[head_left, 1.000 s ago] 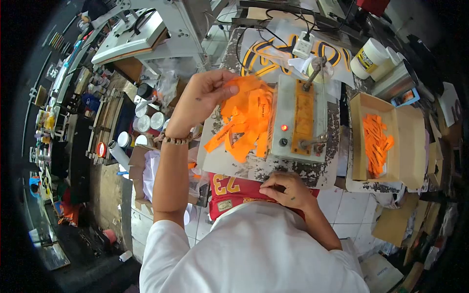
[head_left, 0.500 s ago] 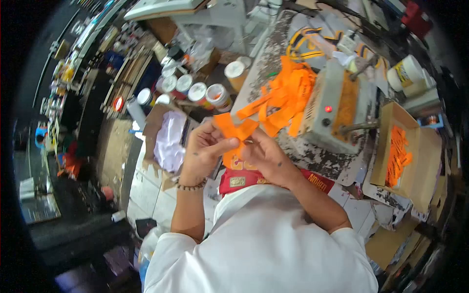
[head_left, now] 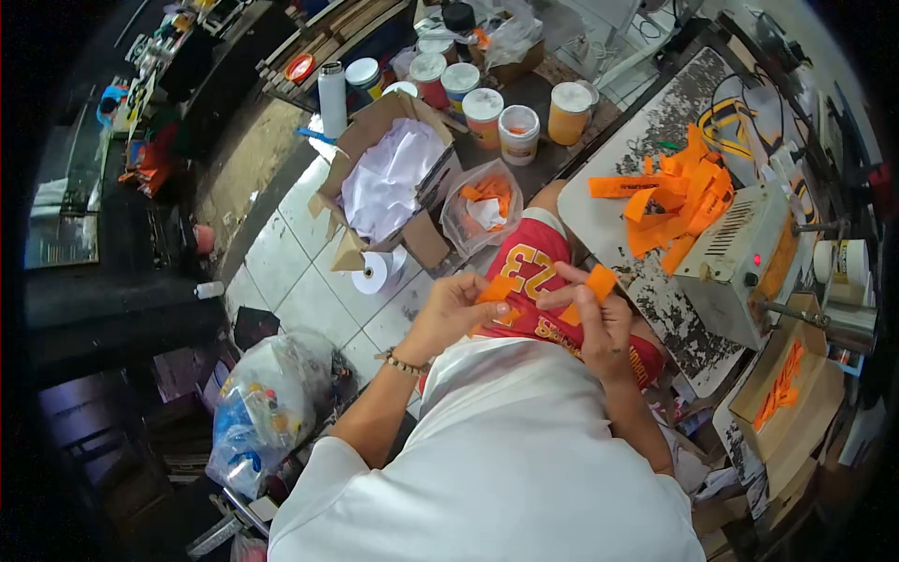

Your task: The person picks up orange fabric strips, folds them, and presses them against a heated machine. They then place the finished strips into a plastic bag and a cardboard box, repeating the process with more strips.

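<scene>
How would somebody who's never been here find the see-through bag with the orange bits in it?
Find the big cardboard box full of pale cloth. Between it and the red shorts sits a small, open, see-through bag. Unlike the much bigger bulging bag near the black furniture, it holds orange scraps around one white piece.

Glossy red shorts (head_left: pixel 536 255), matt orange strips (head_left: pixel 682 195)

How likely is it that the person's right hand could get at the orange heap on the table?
Probably yes: the orange heap lies uncovered beside the boxy machine, and nothing seems to stand between it and the right hand, though that hand already holds an orange strip.
</scene>
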Motion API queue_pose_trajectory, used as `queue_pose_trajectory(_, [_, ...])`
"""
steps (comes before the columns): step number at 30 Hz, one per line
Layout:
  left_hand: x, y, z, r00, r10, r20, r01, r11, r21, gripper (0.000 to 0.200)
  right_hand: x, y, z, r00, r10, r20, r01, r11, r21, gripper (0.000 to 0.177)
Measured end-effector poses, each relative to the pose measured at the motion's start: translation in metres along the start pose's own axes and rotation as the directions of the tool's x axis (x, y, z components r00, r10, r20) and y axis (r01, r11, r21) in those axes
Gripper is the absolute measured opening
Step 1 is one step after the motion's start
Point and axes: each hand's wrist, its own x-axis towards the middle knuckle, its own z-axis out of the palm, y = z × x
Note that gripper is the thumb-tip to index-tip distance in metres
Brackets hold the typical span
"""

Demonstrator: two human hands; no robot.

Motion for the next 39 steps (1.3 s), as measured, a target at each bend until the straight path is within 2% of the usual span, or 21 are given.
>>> queue_pose_trajectory(2, [-0.001,0.003,-0.006,0.996,0.076,-0.045,-0.078,0.995,-0.066,0.017,0.000,0.009,0.006,0.969,0.218,0.118,-0.224,0.974,0.032,0.034])
queue_pose_trajectory(3, [-0.001,0.005,-0.009,0.995,0.089,-0.040,-0.093,0.990,-0.110,0.018,0.003,0.018,0.009,0.975,0.155,0.158,-0.158,0.988,0.004,0.033])
queue_pose_trajectory(6, [-0.003,0.028,-0.012,0.994,0.104,-0.029,-0.107,0.984,-0.140,0.017,0.013,0.020,0.018,0.956,0.174,0.235,-0.161,0.984,-0.072,0.032])
queue_pose_trajectory(7, [-0.003,0.030,-0.013,0.995,0.084,-0.057,-0.091,0.986,-0.136,0.019,0.018,0.002,0.022,0.926,0.264,0.270,-0.248,0.964,-0.091,0.037])
queue_pose_trajectory(8, [-0.001,0.031,-0.014,0.995,0.090,-0.050,-0.096,0.986,-0.137,0.019,0.022,0.001,0.023,0.929,0.261,0.264,-0.244,0.965,-0.096,0.037])
queue_pose_trajectory(10, [0.001,0.030,-0.015,0.989,0.135,-0.058,-0.144,0.963,-0.226,0.023,0.026,0.003,0.023,0.965,-0.021,0.261,0.039,0.997,-0.064,0.044])
queue_pose_trajectory(12, [0.001,0.033,-0.018,0.992,0.115,-0.044,-0.122,0.964,-0.236,0.024,0.028,0.007,0.021,0.959,0.032,0.281,-0.025,0.999,-0.026,0.050])
queue_pose_trajectory(15, [-0.003,0.034,-0.029,0.998,0.060,0.003,-0.057,0.966,-0.252,0.024,0.035,0.008,0.020,0.964,0.043,0.264,0.001,0.987,-0.163,0.042])
queue_pose_trajectory(17, [-0.004,0.031,-0.033,0.998,0.024,0.055,-0.009,0.965,-0.262,0.024,0.037,0.024,0.030,0.982,0.075,0.173,-0.099,0.986,0.133,0.031])
queue_pose_trajectory(18, [-0.004,0.028,-0.033,0.998,0.057,0.029,-0.047,0.960,-0.276,0.023,0.037,0.023,0.030,0.983,0.085,0.161,-0.105,0.987,0.125,0.031])
queue_pose_trajectory(20, [-0.003,0.026,-0.032,0.996,0.090,0.021,-0.079,0.952,-0.297,0.023,0.039,0.021,0.028,0.944,0.266,0.197,-0.292,0.949,0.120,0.024])
queue_pose_trajectory(21, [-0.003,0.026,-0.031,0.993,0.122,-0.003,-0.117,0.949,-0.292,0.023,0.039,0.027,0.030,0.947,0.283,0.152,-0.313,0.921,0.231,0.017])
queue_pose_trajectory(23, [-0.002,0.021,-0.032,0.984,0.176,-0.029,-0.176,0.934,-0.310,0.024,0.041,0.020,0.027,0.922,0.352,0.163,-0.387,0.869,0.309,0.013])
queue_pose_trajectory(24, [-0.004,0.024,-0.033,0.986,0.168,-0.019,-0.166,0.935,-0.315,0.024,0.043,0.019,0.026,0.895,0.401,0.197,-0.447,0.806,0.388,0.010])
queue_pose_trajectory(26, [-0.008,0.035,-0.036,1.000,0.017,0.002,-0.015,0.949,-0.315,0.024,0.043,0.026,0.022,0.899,0.390,0.198,-0.437,0.804,0.403,0.010])
queue_pose_trajectory(27, [-0.007,0.033,-0.037,1.000,0.009,0.000,-0.008,0.942,-0.334,0.024,0.044,0.031,0.019,0.922,0.332,0.201,-0.385,0.845,0.372,0.015])
queue_pose_trajectory(28, [-0.007,0.032,-0.037,1.000,0.005,0.002,-0.004,0.943,-0.334,0.024,0.044,0.034,0.017,0.940,0.271,0.208,-0.329,0.881,0.340,0.021])
queue_pose_trajectory(31, [-0.007,0.032,-0.037,0.998,0.058,0.011,-0.051,0.943,-0.328,0.023,0.044,0.030,0.014,0.919,0.296,0.261,-0.382,0.834,0.398,0.026])
queue_pose_trajectory(33, [-0.007,0.035,-0.039,0.980,0.088,0.181,-0.028,0.949,-0.313,0.022,0.043,0.028,0.011,0.911,0.297,0.285,-0.394,0.830,0.396,0.027])
queue_pose_trajectory(37, [-0.003,0.040,-0.024,0.978,0.077,0.192,-0.038,0.980,-0.197,0.028,0.042,0.024,0.013,0.896,0.303,0.323,-0.429,0.775,0.465,0.029])
queue_pose_trajectory(39, [0.004,0.046,-0.004,0.990,0.128,-0.065,-0.129,0.991,-0.020,0.021,0.040,0.028,0.012,0.886,0.307,0.346,-0.434,0.813,0.389,0.029])
